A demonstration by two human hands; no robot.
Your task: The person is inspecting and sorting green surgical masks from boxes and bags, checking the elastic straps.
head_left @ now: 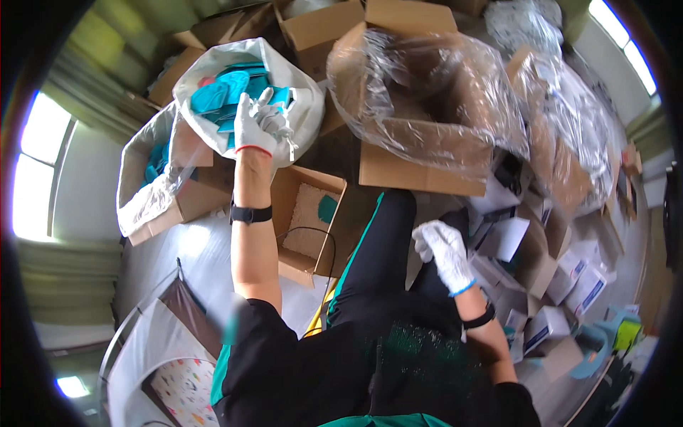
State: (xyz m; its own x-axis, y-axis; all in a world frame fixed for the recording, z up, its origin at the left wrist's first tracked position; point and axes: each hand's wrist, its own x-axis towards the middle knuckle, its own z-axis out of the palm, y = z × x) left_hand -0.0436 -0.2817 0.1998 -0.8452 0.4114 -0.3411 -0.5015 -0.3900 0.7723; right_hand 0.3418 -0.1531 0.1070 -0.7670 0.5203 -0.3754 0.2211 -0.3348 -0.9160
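Left hand (255, 132), white glove with red cuff edge: out over the near rim of the white sack (307, 124), fingers up, partly spread. Pale bundle with loose strings (279, 122) right at the fingers, hanging toward the sack's near right rim. Can't tell if I'm pinching it or just touching.

Teal pieces (228, 92) are in the sack mouth, heaped from the left rim to past centre, just beyond my left hand.

Right hand (442, 252), white glove with blue cuff edge: over my right thigh, well apart from the sack, fingers curled in. Can't tell if anything is pinched.

Around: small open carton (295, 270) below the sack, cream-coloured inside, one teal piece (327, 208) near its right edge. Thin black cable (334, 249) loops across its near right side. White-lined box (129, 206) left of the sack, more teal stuff (156, 162) inside. Big carton (420, 174) ahead, clear plastic liner (434, 139) draped over its near edge. Jumbled smaller boxes (548, 327) on the floor to the right.
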